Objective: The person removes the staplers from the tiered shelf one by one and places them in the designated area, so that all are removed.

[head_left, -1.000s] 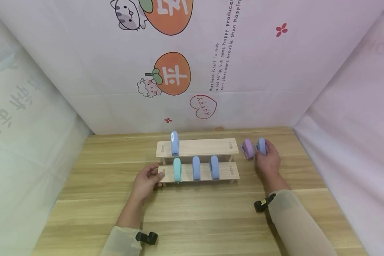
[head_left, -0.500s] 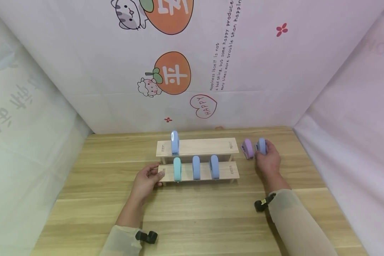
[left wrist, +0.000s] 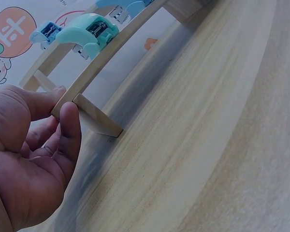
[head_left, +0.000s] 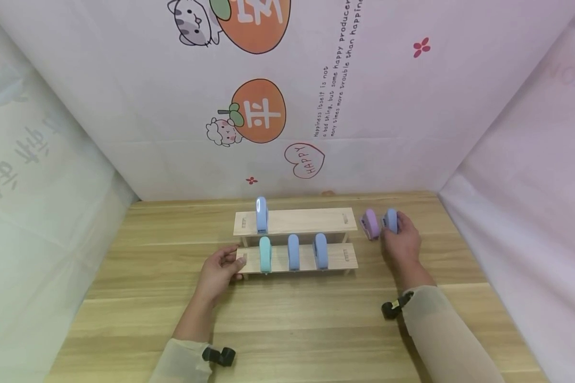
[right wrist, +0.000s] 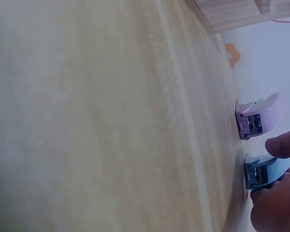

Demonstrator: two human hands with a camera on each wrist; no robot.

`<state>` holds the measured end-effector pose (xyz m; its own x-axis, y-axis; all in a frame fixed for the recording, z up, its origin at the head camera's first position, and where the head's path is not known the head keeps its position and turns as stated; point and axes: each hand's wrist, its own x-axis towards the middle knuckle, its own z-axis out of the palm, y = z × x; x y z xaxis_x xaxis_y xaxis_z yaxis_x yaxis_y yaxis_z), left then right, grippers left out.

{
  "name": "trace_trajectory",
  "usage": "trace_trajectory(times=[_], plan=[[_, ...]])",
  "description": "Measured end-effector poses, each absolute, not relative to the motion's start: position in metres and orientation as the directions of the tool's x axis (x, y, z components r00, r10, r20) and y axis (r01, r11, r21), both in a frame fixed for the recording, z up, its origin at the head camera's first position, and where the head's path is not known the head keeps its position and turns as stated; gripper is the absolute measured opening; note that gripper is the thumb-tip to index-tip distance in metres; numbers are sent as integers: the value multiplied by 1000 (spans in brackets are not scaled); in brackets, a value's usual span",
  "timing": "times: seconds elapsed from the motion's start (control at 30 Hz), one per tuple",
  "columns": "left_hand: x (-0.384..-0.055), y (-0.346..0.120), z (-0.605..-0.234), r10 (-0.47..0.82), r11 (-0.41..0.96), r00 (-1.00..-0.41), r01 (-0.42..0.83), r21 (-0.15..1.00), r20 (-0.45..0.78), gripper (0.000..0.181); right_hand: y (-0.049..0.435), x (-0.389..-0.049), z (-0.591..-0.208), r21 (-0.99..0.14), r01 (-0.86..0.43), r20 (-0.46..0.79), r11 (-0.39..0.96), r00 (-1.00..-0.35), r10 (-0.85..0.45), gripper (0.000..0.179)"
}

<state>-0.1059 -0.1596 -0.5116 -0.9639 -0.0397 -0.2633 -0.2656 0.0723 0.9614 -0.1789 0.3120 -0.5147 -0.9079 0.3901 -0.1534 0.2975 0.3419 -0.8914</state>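
My left hand [head_left: 218, 272] pinches the left end of the front wooden shelf [left wrist: 99, 65], thumb on top and fingers below. On that shelf stand a mint stapler [head_left: 265, 254] and two blue staplers, one in the middle [head_left: 294, 252] and one further right [head_left: 321, 250]. Another blue stapler [head_left: 262, 215] stands on the rear shelf [head_left: 309, 220], near its left end. Right of the shelves, my right hand [head_left: 402, 240] grips a blue stapler [right wrist: 262, 172] on the table, its fingers partly hidden behind it. A purple stapler [right wrist: 258, 116] stands just left of that one.
The light wooden table [head_left: 287, 330] carries everything. A printed white cloth [head_left: 374, 106] rises behind its back edge, and white cloth also hangs at both sides. Short legs [left wrist: 99, 116] hold the front shelf above the table.
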Motion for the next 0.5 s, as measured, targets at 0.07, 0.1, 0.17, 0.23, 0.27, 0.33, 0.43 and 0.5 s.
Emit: trace_trajectory(times=[0.07,0.1,0.17,0.23,0.27,0.33,0.43,0.5], plan=[[-106,-160,-512,-37,67,-966,-259,964,-257,53,312,-178,-515,-894,287,-143,345,-910,388,76],[-106,-160,-512,-36,67,-966,-256,964,-254,53,312,-178,-515,-894,292,-148,341,-909,390,76],[-105,-160,-512,-35,66,-966,-257,964,-256,52,312,-177,-515,-893,298,-154,337,-907,392,76],[-105,-161,-513,-35,67,-966,-260,963,-258,51,312,-176,-514,-894,307,-167,325,-904,394,77],[-105,-161,-513,-35,66,-965,-262,963,-261,51,311,-175,-514,-894,310,-171,323,-903,394,77],[-105,-161,-513,-36,62,-964,-266,962,-264,50,311,-174,-513,-894,310,-171,324,-904,392,77],[-105,-161,-513,-35,59,-964,-264,963,-263,51,310,-174,-511,-899,310,-179,308,-904,387,77],[-105,-161,-513,-32,59,-965,-263,963,-262,52,310,-174,-509,-908,308,-186,285,-904,385,77]])
